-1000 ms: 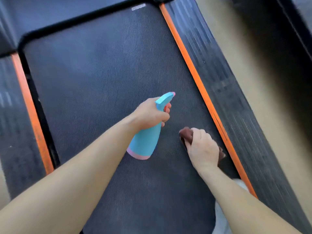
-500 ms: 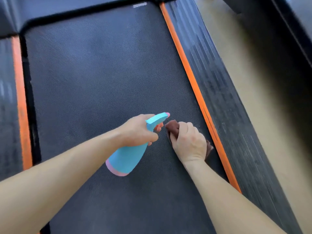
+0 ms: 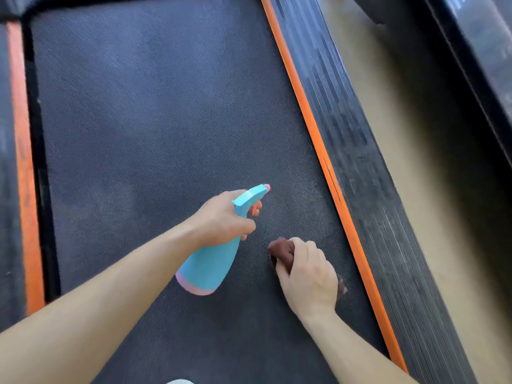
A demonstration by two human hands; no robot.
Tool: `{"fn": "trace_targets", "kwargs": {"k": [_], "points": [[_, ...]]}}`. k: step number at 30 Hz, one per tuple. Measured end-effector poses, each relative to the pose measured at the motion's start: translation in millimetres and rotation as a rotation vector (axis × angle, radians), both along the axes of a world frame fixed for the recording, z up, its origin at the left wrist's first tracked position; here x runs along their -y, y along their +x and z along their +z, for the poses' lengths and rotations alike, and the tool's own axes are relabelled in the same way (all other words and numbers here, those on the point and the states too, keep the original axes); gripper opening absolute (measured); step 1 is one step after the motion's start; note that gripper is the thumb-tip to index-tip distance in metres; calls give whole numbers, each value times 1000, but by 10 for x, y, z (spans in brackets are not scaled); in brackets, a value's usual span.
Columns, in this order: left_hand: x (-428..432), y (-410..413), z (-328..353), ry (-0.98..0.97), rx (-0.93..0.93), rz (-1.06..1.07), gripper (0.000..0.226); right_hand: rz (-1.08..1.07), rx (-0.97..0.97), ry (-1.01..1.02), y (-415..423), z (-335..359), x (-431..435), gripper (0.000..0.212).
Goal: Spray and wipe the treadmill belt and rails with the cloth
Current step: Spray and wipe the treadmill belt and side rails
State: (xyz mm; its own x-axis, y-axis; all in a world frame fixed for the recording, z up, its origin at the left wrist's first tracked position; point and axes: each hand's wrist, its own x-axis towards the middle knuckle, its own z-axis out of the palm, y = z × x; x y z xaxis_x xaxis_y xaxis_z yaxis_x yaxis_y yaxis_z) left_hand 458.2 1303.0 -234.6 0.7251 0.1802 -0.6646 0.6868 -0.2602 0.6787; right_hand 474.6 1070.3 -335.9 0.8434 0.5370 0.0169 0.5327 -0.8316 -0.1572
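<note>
The right hand [image 3: 307, 275] lies nearest, palm down on the treadmill belt [image 3: 166, 120], its fingers [image 3: 302, 246] curled together over a bunched brown cloth [image 3: 282, 252]. Most of the cloth is hidden beneath the palm. One fold pokes out just beyond the fingertips and a small corner shows past the little-finger edge of the hand, so the cloth is pressed between the fingers and the belt. A little farther and to the left of those fingers, apart from them, the left hand [image 3: 221, 217] grips the neck of a turquoise spray bottle [image 3: 210, 261], with the fingers wrapped round it. One fingertip [image 3: 256, 209] shows under the head at the trigger. The bottle is tilted: its pink-banded base hangs back below the wrist and its pink-tipped nozzle points beyond the fingers, up the belt. Whether the base touches the belt cannot be told. Past the right hand's knuckles runs an orange stripe [image 3: 310, 128], with the ribbed black right rail [image 3: 360, 162] just beyond it, then tan floor [image 3: 415, 134]. Far left of the left hand lies the other orange stripe [image 3: 23, 162].
</note>
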Motion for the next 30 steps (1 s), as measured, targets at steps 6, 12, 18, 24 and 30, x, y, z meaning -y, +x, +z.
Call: {"fn": "trace_targets", "kwargs": {"k": [6, 12, 18, 24, 30], "points": [[-16, -96, 76, 3, -35, 42, 33, -9, -17, 24, -16, 10, 22, 44], [-64, -216, 89, 1, -26, 130, 21, 8, -24, 62, 32, -13, 23, 42], [-190, -248, 86, 38, -24, 116, 41, 10, 121, 47, 771, -45, -678, 41], [-329, -202, 45, 53, 2, 171, 43, 43, 242, -105, 2134, 109, -2111, 17], [-520, -56, -15, 44, -7, 238, 36, -17, 200, -9, 1355, 14, -1158, 37]]}}
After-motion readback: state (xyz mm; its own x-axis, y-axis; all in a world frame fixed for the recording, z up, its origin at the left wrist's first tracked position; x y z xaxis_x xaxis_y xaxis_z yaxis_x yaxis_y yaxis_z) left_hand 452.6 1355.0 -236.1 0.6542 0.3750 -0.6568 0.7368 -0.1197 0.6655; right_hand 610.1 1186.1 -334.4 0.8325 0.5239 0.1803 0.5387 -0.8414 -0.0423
